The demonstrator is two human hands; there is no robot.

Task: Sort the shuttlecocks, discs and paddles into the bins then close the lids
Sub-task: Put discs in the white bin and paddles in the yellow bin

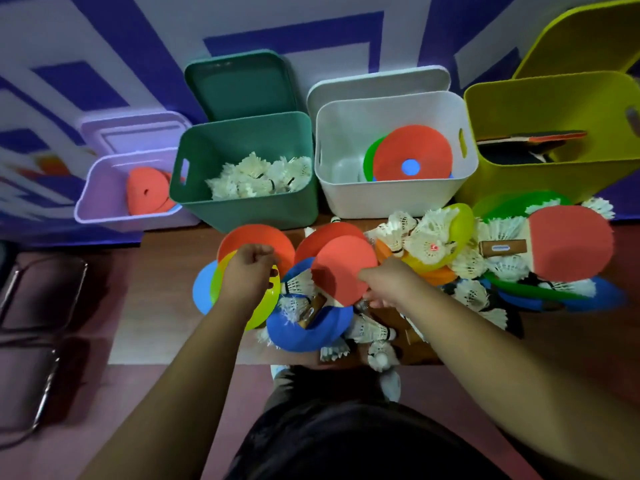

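Note:
My left hand point(249, 271) has its fingers curled at the lower rim of an orange disc point(256, 237), which overlaps a yellow disc point(259, 313) and a light blue one. My right hand point(388, 282) pinches the edge of a red paddle point(341, 268) lying over a blue disc point(308, 336). White shuttlecocks point(426, 237) are heaped with more discs to the right, beside a second red paddle point(571, 240). Behind stand four open bins: purple point(86, 192) holding orange discs, green point(249, 213) holding shuttlecocks, white point(391, 199) holding discs, and yellow-green point(554, 98) holding paddles.
Each bin's lid leans against the patterned wall behind it: the green lid point(239, 84), the white lid point(377, 84), the purple lid and the yellow-green lid. A metal-framed chair point(41, 306) stands at the left. My dark-clothed legs point(346, 441) fill the bottom.

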